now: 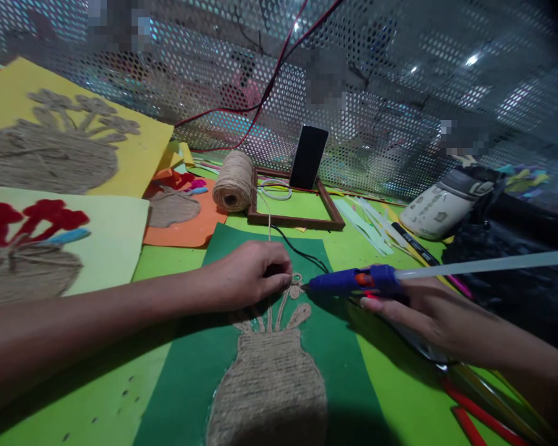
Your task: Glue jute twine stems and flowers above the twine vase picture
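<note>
Tan coiled-twine flower point(296, 292) flanked by left hand point(255, 272), hold unclear, and leftward-pointed blue glue gun point(337, 282) grasped in right hand point(418, 310).

Left side of my bench: a yellow sheet point(146, 152) with a twine vase and twine flowers; a pale-green sheet point(114, 248) nearer me, bearing red flowers; an orange sheet point(186, 235) beside them, its twine pot smaller in view. Ahead of me: a brown frame point(297, 220) lying flat, a coiled white cable point(276, 190) at its far left, a dark phone-like slab point(309, 158) upright at its far edge. Behind: perforated panel point(186, 74), red and black wires point(277, 71) across it. To my right: pale paper strips point(359, 224), black marker point(413, 243), tilted white bottle point(432, 207), black plastic point(516, 229). Nearest me: a red-handled tool point(465, 426), type unclear.
</note>
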A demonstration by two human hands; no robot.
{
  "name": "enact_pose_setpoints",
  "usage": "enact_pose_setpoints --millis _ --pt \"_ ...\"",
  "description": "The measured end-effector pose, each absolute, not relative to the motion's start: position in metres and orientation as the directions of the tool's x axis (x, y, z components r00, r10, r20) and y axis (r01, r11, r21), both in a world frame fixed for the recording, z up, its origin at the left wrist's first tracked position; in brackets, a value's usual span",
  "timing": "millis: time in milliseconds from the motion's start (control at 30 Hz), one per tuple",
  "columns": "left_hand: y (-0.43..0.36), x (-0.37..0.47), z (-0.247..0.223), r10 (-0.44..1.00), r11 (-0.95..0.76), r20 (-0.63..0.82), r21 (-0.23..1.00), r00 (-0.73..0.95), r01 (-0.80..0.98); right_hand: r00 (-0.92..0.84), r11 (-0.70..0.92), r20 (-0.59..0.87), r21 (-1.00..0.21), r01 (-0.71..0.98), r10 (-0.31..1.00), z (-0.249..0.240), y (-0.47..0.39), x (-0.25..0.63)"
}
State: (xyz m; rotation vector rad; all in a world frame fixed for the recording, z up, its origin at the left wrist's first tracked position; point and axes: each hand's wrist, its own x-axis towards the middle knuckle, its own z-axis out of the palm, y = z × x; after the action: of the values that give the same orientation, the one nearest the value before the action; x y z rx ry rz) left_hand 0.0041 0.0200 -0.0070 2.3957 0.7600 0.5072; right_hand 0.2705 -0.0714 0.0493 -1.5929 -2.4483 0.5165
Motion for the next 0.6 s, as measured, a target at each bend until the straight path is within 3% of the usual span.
enact_pose_setpoints --millis 233,600 --pt "0.0206 0.0043 -0.0074 0.61 -0.69 0.187 0.603 0.77 0.4 -0.375 0.364 0.037 -0.338 0.868 0.926 0.0461 -0.0769 0.2702" --pt "0.0193 0.0049 -0.0048 0.623 -0.671 0.161 0.614 0.766 0.416 -0.356 0.331 -0.022 -0.318 0.888 0.934 0.0486 -0.0773 0.2626"
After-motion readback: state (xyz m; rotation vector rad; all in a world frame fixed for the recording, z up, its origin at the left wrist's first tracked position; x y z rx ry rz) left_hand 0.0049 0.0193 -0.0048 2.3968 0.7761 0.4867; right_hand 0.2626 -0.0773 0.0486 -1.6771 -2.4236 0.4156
